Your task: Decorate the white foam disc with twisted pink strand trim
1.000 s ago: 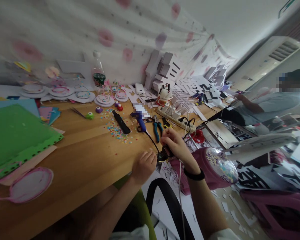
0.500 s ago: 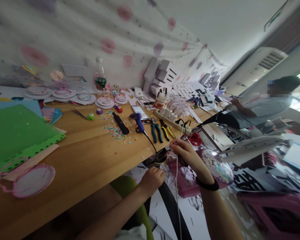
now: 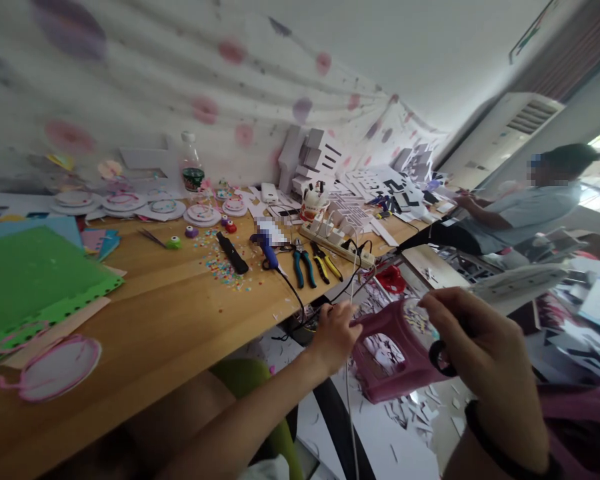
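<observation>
My left hand (image 3: 336,339) is open just off the table's front edge, its fingers spread. It is close to a thin white cable (image 3: 350,393); contact cannot be made out. On the right, my right hand (image 3: 490,367) is closed around what look like black-handled scissors (image 3: 436,357). One black loop shows below the fingers and the blades are hidden. Beneath and between the hands stands a pink plastic stool (image 3: 380,392), a clear bag (image 3: 414,317) with colourful bits on its top.
On the wooden table (image 3: 170,320) lie a blue glue gun (image 3: 267,251), teal pliers (image 3: 304,265), yellow-handled pliers (image 3: 326,261), a black strip (image 3: 233,253) and a white power strip (image 3: 337,245). Green sheets (image 3: 40,280) are at left. Another person (image 3: 525,207) sits at far right. Paper scraps litter the floor.
My right hand has moved right and closer to the camera, bringing the black loop into view. My left hand has moved up and right, and its fingers have opened.
</observation>
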Motion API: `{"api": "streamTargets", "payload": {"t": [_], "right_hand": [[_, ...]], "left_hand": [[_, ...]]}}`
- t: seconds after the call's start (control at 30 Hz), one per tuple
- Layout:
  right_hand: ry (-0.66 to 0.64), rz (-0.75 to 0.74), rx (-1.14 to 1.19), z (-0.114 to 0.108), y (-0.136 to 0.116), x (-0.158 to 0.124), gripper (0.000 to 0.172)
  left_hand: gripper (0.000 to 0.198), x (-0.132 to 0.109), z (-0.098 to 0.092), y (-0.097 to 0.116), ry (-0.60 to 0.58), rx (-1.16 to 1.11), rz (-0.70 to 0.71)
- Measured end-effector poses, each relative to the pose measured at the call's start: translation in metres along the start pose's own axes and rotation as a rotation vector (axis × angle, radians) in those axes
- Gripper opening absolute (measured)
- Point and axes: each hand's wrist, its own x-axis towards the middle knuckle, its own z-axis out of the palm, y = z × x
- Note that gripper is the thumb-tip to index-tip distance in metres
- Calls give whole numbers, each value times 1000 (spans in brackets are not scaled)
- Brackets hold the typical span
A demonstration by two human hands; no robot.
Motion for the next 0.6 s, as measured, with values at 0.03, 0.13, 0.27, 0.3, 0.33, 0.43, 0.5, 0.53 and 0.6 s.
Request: {"api": "streamTargets", "payload": {"t": [0.03, 0.13, 0.27, 0.3, 0.33, 0.43, 0.5, 0.53, 0.6], "right_hand": [[-25, -17, -2, 1, 4, -2, 25], [-60, -58, -3, 12, 16, -6, 26], [-79, -101, 0, 24, 20, -7, 27], [-97, -108, -1, 25, 19, -8, 27], [-113, -113, -4, 25, 17, -8, 27], [-151, -129, -10, 22, 11, -11, 26], [-175, -115, 12, 18, 10, -13, 25], [-189, -99, 24, 16, 11, -14, 25], [-201, -69, 35, 14, 13, -15, 24]], "left_hand": [[19, -15, -4, -8, 4, 7, -7], [30, -66, -25, -37, 16, 54, -96], [38, -100, -43, -67, 55, 213, -356], [45, -98, -41, -70, 46, 242, -398], [53, -93, -36, -71, 27, 260, -420], [54, -75, -11, -60, -78, 249, -380], [50, -69, 7, -44, -136, 230, -358], [48, -69, 14, -35, -160, 222, -359], [50, -74, 25, -19, -222, 185, -338]]}}
